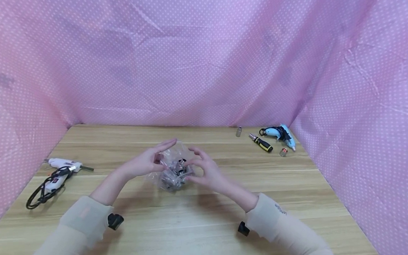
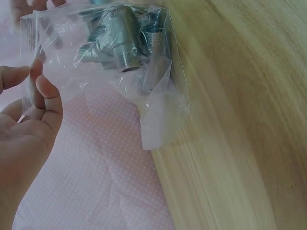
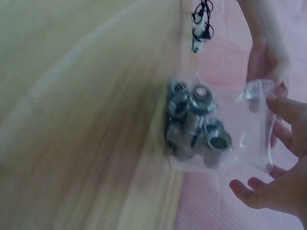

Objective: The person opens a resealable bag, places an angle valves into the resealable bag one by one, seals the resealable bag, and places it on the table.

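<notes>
A clear zip bag (image 1: 170,183) holding several metal pipe fittings (image 2: 122,40) is held up over the middle of the table. My left hand (image 1: 146,162) pinches the zip edge at one side; in the left wrist view the left thumb and fingers (image 2: 50,93) meet on that strip. From the other side my right hand (image 1: 208,171) grips the same edge, its fingers (image 3: 283,108) at the bag's mouth in the right wrist view. Silvery round openings and threaded ends show through the plastic, and the fittings (image 3: 194,120) bunch at the bag's bottom.
On the wooden table (image 1: 182,227), a white glue gun (image 1: 64,164) lies at left beside a black cord (image 1: 35,198). At the back right are a blue glue gun (image 1: 287,138), a yellow-black screwdriver (image 1: 263,144) and two small metal pieces (image 1: 239,131). Pink dotted cloth (image 1: 193,73) surrounds the table.
</notes>
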### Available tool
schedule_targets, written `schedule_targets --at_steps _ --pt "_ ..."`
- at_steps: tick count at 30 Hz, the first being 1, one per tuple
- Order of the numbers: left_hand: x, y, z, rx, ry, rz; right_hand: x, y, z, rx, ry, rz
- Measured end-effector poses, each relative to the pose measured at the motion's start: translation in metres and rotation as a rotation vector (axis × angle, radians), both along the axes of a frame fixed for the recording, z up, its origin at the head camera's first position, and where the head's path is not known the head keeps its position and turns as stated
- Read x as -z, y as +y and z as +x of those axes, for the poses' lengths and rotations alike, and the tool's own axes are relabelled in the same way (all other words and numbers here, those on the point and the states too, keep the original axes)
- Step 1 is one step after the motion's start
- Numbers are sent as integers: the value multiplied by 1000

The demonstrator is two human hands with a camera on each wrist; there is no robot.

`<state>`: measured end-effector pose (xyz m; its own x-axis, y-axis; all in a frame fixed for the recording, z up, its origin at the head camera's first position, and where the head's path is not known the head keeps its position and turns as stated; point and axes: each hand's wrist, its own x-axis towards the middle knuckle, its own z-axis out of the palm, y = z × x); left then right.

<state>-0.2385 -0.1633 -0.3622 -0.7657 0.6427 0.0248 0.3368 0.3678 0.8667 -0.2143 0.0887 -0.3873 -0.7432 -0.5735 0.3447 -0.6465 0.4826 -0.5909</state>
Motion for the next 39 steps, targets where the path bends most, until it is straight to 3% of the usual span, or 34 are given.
schedule_targets --at_steps 3,7,13,19,22,27,31,35,39 --pt "0 -2 0 7 -9 3 4 -7 6 31 -27 5" --pt "-2 -4 -4 7 37 -19 8 -14 9 42 11 -11" --pt "-7 -1 -20 -38 107 -48 13 -15 5 12 62 -87" --pt "-12 15 -43 -116 302 -156 14 -9 2 -17 58 -167" --pt "-17 22 -48 -136 369 -206 14 -5 0 -44 72 -196" --pt "-25 29 -48 -187 439 -254 13 2 -3 -72 142 -221" --pt "-31 32 -46 -235 498 -229 9 10 -7 -53 201 -213" --pt "-39 33 -43 -307 500 -189 2 19 -11 -36 241 -203" --pt "-49 30 -40 -380 444 -138 -11 26 -15 -11 296 -176"
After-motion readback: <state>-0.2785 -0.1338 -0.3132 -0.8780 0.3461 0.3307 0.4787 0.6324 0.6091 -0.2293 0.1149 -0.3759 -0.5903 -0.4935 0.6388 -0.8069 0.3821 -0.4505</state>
